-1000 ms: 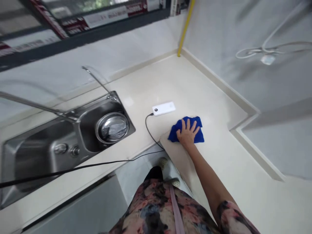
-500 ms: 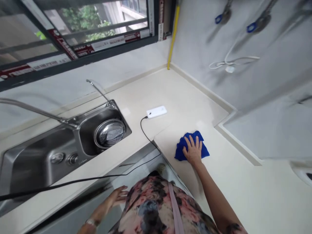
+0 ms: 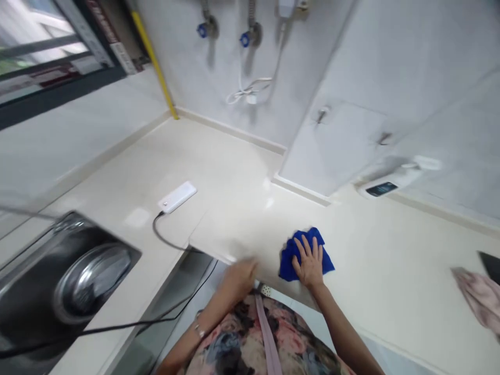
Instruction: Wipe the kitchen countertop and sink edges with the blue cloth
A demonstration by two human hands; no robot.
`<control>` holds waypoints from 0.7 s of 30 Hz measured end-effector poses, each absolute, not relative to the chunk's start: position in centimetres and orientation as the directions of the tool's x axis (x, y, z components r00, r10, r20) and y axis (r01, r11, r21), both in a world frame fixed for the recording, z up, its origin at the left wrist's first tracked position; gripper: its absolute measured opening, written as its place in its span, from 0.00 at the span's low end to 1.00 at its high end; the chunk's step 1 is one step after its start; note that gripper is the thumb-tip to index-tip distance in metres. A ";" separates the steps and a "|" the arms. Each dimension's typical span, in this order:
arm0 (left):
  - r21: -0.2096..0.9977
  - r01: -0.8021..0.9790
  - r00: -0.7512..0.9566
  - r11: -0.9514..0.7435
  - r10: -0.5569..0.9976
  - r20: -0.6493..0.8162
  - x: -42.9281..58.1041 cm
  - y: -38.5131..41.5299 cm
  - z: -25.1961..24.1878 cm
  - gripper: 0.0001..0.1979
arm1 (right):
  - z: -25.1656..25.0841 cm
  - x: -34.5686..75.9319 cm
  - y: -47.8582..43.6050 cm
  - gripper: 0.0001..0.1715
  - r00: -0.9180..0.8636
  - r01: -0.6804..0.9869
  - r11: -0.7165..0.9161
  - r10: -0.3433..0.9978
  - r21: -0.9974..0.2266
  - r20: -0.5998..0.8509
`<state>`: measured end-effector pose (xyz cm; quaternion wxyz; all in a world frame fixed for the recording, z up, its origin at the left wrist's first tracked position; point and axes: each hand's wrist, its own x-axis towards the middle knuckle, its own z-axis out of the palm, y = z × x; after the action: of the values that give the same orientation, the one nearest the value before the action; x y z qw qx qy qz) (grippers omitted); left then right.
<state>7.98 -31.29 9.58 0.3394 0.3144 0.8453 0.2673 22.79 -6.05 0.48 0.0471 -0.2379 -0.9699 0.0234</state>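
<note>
My right hand (image 3: pixel 309 262) lies flat with spread fingers on a crumpled blue cloth (image 3: pixel 289 256), pressing it against the cream countertop (image 3: pixel 242 224). The cloth shows on both sides of the hand. My left hand (image 3: pixel 239 276) is at the counter's front edge, left of the cloth and just in front of my body. Motion smears its fingers, and I cannot make out whether anything is in them.
A white power bank-like device (image 3: pixel 177 197) with a black cable (image 3: pixel 167 320) lies left. The sink (image 3: pixel 35 291) holds a round metal pot (image 3: pixel 64 299). A white device with a dark screen (image 3: pixel 382 188) stands by the wall. A pinkish cloth (image 3: pixel 478 297) lies far right.
The view has turned right, bringing in more countertop there. My left hand has risen from beside my body to the counter edge. My right hand remains spread on the blue cloth.
</note>
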 end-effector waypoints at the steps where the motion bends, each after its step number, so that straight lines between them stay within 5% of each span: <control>1: 0.686 0.447 -0.519 0.575 0.791 -0.325 7.3 -27.8 9.7 0.23 | 0.2 24.7 -5.2 0.36 -0.842 0.530 0.846 0.533 -0.051 0.079; 4: 0.591 0.741 -0.300 0.317 0.945 -0.131 5.0 -19.0 9.5 0.26 | -0.4 30.0 -3.2 0.35 -0.674 0.736 0.677 0.735 -0.015 0.078; 9: 0.484 0.852 -0.185 0.201 0.979 -0.081 -1.6 -10.2 7.1 0.29 | -0.1 35.1 -2.5 0.36 -0.208 0.978 0.208 0.974 0.009 0.092; 13: 0.395 0.824 -0.452 0.406 0.892 0.026 -5.9 -4.6 4.4 0.32 | 0.1 33.5 -3.9 0.37 0.100 0.995 -0.100 0.993 -0.003 0.069; 15: 0.458 0.752 -0.535 0.474 0.845 0.004 -6.3 -2.4 3.4 0.35 | -0.1 31.5 -5.1 0.39 0.150 0.988 -0.148 0.986 -0.036 0.069; 21: 0.498 0.632 -0.677 0.593 0.736 -0.017 -4.5 0.4 0.8 0.45 | 0.7 30.1 -7.9 0.43 -0.059 0.987 0.064 0.998 -0.151 0.038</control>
<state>-4.48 0.45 0.77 0.1112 0.3862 0.8856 0.2327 30.14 -7.88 0.68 0.0655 -0.6827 -0.7265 0.0421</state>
